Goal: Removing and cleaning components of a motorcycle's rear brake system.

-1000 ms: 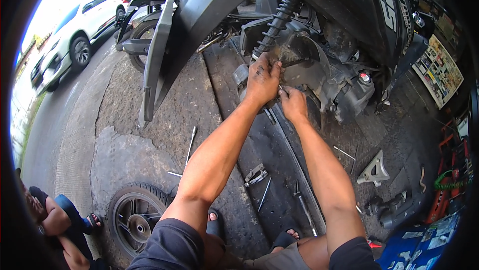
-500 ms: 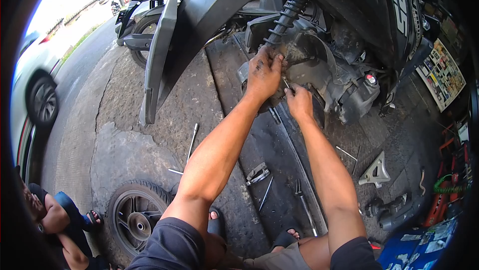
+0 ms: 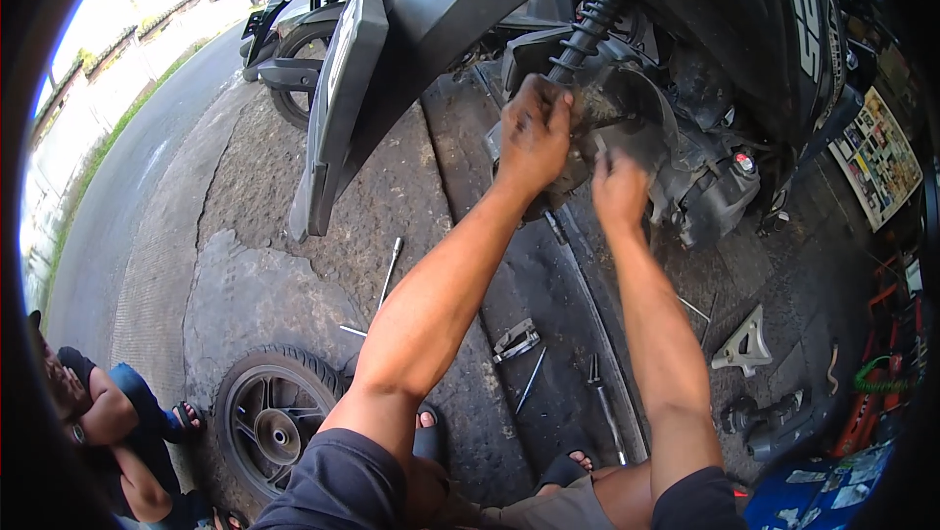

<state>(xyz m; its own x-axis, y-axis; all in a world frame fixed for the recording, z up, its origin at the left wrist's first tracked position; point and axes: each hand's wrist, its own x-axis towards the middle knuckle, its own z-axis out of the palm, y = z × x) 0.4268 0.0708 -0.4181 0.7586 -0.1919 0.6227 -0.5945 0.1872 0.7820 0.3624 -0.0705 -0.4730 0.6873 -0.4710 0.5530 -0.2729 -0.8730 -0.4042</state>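
A black rear shock absorber (image 3: 590,30) with a coil spring slants down from under the scooter's dark body (image 3: 685,1). My left hand (image 3: 537,133), smudged with grease, is closed round its lower end, and the fingertips are partly hidden. Just to the right, at the dusty engine and drive housing (image 3: 641,143), my right hand (image 3: 619,187) is smeared by motion. Its thumb and fingers are pinched together on a small, thin, pale piece that is too blurred to name.
A removed wheel (image 3: 279,422) lies at the lower left beside a seated person (image 3: 108,412). On the ground are a socket wrench (image 3: 394,261), a brake caliper (image 3: 516,340), a thin rod (image 3: 532,380), a long-handled tool (image 3: 605,408) and a pale triangular bracket (image 3: 742,342). The grey rear fender (image 3: 338,104) juts out upper left.
My right hand has shifted slightly up and right relative to my left and is now blurred. My left hand keeps its place at the shock absorber. The white car has left the view.
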